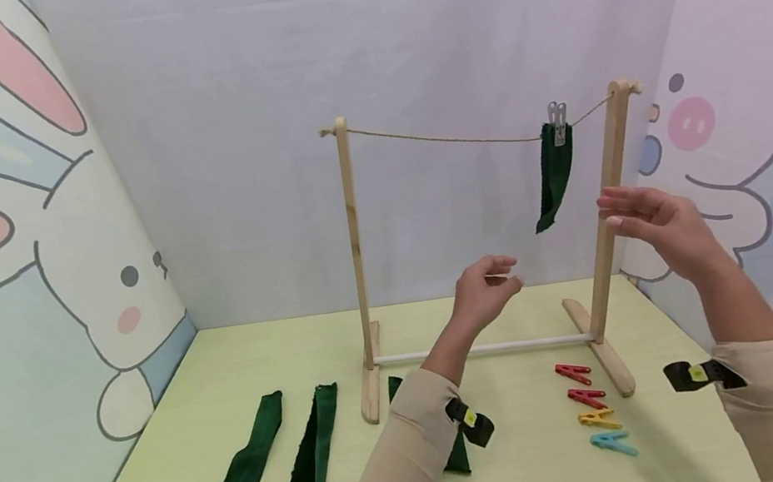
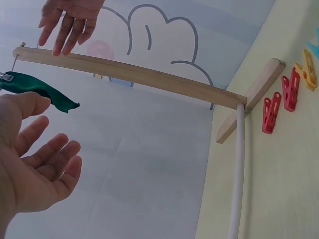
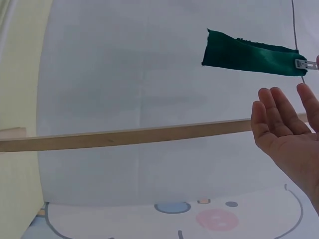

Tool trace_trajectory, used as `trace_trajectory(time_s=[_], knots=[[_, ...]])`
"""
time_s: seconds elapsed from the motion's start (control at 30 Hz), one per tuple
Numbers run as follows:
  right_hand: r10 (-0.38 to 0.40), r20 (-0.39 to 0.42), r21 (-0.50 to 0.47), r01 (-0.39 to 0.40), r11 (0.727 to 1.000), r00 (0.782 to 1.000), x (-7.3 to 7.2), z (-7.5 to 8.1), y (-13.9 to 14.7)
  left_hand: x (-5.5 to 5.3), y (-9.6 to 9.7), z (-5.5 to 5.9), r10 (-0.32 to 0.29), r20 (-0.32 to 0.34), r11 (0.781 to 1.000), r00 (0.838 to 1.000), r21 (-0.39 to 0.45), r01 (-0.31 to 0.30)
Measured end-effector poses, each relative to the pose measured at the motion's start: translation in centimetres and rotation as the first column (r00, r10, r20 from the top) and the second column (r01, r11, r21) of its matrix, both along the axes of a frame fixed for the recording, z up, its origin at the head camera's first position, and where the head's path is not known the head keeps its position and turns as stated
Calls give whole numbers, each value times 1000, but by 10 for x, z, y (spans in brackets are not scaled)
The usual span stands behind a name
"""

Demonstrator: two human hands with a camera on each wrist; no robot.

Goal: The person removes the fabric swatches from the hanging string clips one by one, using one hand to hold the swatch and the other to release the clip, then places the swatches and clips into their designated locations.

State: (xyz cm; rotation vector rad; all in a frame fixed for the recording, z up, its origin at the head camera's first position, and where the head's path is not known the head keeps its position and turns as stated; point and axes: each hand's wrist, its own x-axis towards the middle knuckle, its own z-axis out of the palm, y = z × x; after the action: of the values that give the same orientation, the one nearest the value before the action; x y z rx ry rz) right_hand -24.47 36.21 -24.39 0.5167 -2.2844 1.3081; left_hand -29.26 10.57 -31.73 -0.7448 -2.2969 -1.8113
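A dark green cloth strip [image 1: 555,176] hangs from the string [image 1: 442,137] near its right end, pinned by a grey clothespin [image 1: 558,123]. Below and left of that strip, my left hand [image 1: 487,290] is in the air with loosely bent fingers and nothing in it. My right hand [image 1: 657,223] is beside the right post [image 1: 612,180], its fingers relaxed and holding nothing. In the right wrist view the right fingers [image 3: 279,112] lie just below the clipped end of the cloth. The left wrist view has the left hand [image 2: 45,154] close under the cloth [image 2: 42,89].
Two green strips [image 1: 247,461] [image 1: 315,446] lie on the table's left; another strip [image 1: 457,456] is partly hidden by my left sleeve. Red, yellow and blue clothespins [image 1: 597,420] line up at the right. The wooden frame has feet [image 1: 606,358] and a white crossbar [image 1: 509,346].
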Motion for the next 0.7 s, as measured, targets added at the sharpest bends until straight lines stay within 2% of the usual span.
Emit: trace_trajectory(time_s=[0.3, 0.4, 0.53, 0.7], knots=[[-34, -31, -31, 33, 999, 999, -6, 30, -8, -14, 20, 10, 36, -21, 999, 999, 21, -35], [20, -44, -115, -25, 993, 999, -8, 39, -12, -18, 23, 12, 30, -19, 999, 999, 38, -29], [96, -96, -223, -116, 968, 991, -11, 51, -16, -20, 27, 15, 11, -2, 998, 1000, 65, -11], [105, -128, -272, -137, 952, 986, -16, 65, -21, -23, 32, 19, -28, 32, 996, 999, 83, 25]])
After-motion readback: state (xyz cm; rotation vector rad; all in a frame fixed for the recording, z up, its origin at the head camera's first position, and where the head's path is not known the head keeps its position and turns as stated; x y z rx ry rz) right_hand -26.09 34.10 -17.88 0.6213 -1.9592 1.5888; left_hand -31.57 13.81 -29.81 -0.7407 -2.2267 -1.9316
